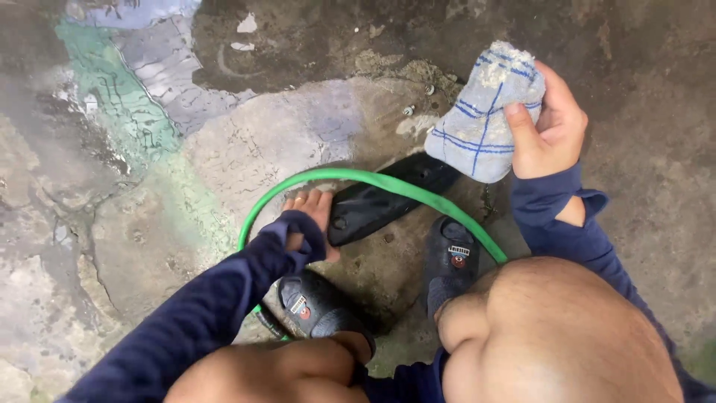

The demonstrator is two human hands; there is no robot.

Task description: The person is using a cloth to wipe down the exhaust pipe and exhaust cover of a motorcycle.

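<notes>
Floor (224,142): rough, stained concrete, wet in places, with a green patch and a bluish sheen at upper left; everything here lies on it.
Knees: bare, filling the bottom edge; the person squats over the spot.
Sleeves: dark blue, reaching to both wrists (the right one has a gap showing skin near the cuff).
Hose (373,179): green, curving in an arc from the left hand over the black part and down past the right slipper.
Cloth (485,119): grey-white with thin blue check lines, bunched into a wad with pale crumbs on top; held up clear of the floor at upper right.
Black part (388,198): a long, dark, glossy plastic piece lying aslant on the floor beneath the hose, its near end touching the left hand.
Slippers (317,302): dark, one on each foot, each with a small round badge; the second (451,261) is just right of the black part.
Right hand (548,123): closed around the cloth, thumb pressed on its front.
Left hand (309,216): low on the floor, fingers against the black part's end; the sleeve covers much of it, so I cannot tell whether it grips.
</notes>
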